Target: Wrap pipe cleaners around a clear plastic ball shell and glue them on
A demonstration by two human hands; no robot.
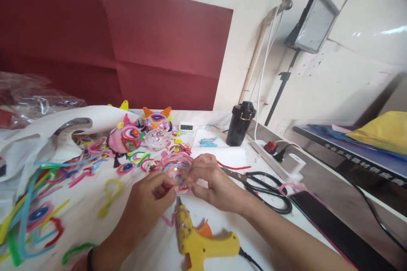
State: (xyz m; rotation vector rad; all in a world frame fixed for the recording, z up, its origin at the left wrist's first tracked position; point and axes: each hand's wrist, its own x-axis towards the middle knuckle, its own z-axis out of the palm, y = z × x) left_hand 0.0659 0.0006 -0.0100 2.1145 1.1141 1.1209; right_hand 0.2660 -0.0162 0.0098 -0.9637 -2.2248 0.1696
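Two hands meet over the middle of the white table [222,220] in the head view. The left hand [149,199] and the right hand [211,182] both pinch a clear ball wrapped in pink pipe cleaner [175,168], fingers closed on its sides from either flank, holding it just above the tabletop. Directly below the ball lies a yellow glue gun [200,241], nozzle pointing up toward the hands. Black scissors [267,190] rest just right of the right hand, near a white power strip [273,159] and a black canister [241,123]. Behind the ball stand colourful pipe-cleaner figures [140,133] beside another clear ball [157,139], with loose pipe-cleaner pieces [41,216] scattered across the left of the table. A small digital timer [186,127] sits farther back.
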